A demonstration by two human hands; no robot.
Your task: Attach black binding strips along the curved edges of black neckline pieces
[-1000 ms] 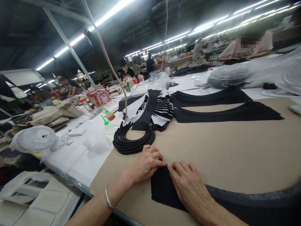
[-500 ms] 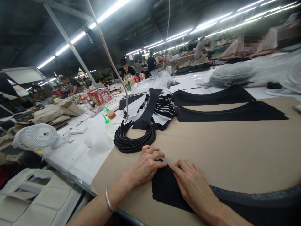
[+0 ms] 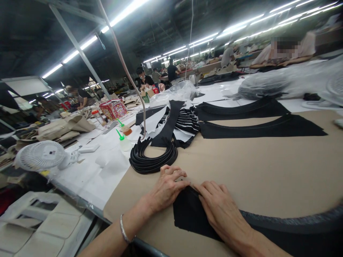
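Observation:
A black curved fabric piece lies on the brown sheet at the front, running off to the lower right. At its upper corner my left hand pinches the edge, fingers curled. My right hand is closed on the same edge just to the right, its fingertips nearly meeting those of the left. Under the right palm, part of the fabric is hidden. A bundle of black strips, bent into a U, rests just beyond my left hand.
Two black curved pieces lie farther back on the brown sheet. Black and striped scraps are piled behind the strips. Green-tipped bottles and a white fan stand left. Several people work in the background.
Both hands stay at the fabric's corner. My fingertips have shifted very slightly along the edge; the other things on the table are unmoved.

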